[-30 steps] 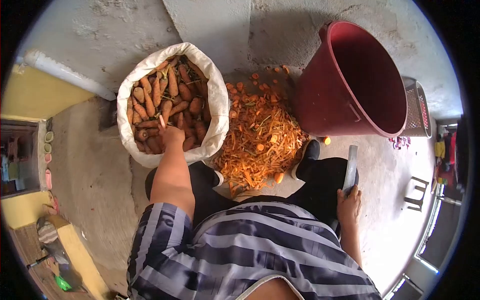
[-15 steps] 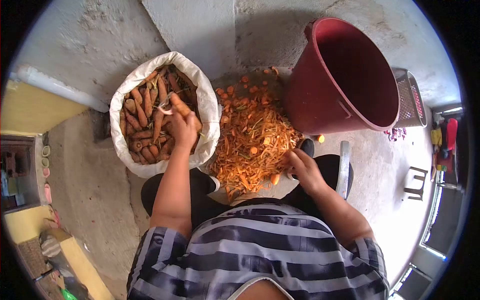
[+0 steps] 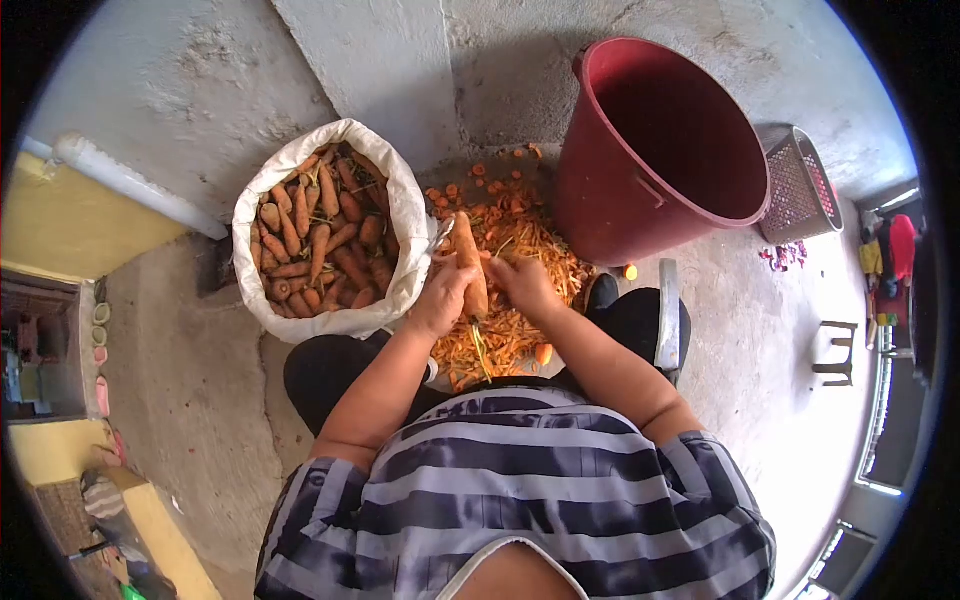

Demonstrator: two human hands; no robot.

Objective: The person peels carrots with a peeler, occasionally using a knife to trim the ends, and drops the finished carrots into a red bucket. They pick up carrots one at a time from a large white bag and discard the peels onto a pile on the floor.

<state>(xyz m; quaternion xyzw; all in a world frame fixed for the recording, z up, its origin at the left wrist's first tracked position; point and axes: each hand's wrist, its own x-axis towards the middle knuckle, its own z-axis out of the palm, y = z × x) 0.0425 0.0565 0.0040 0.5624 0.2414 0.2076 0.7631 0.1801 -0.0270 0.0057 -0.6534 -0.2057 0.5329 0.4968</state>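
My left hand [image 3: 446, 297] is closed round a large carrot [image 3: 466, 250], held nearly upright, its green stalk end toward my body. A small pale, shiny tool, perhaps a peeler [image 3: 441, 236], shows beyond the same hand, its shape partly hidden. My right hand [image 3: 524, 284] has its fingers bent against the carrot's right side. Below both hands lies a heap of orange carrot peelings [image 3: 540, 245]. On the left stands a white sack [image 3: 410, 200] with its rim rolled down, full of unpeeled carrots [image 3: 320, 240].
A large dark red tub [image 3: 610, 170] leans at the right of the heap. Behind it is a perforated basket [image 3: 800, 190]. A grey curved strip [image 3: 668, 315] rises beside my right knee. Cut carrot ends [image 3: 478, 170] lie near the wall, and a small stool [image 3: 836, 353] stands far right.
My left hand has brought the carrot and the pale tool out from over the sack to above the peelings. My right hand has moved up and left from near the heap's edge to the carrot.
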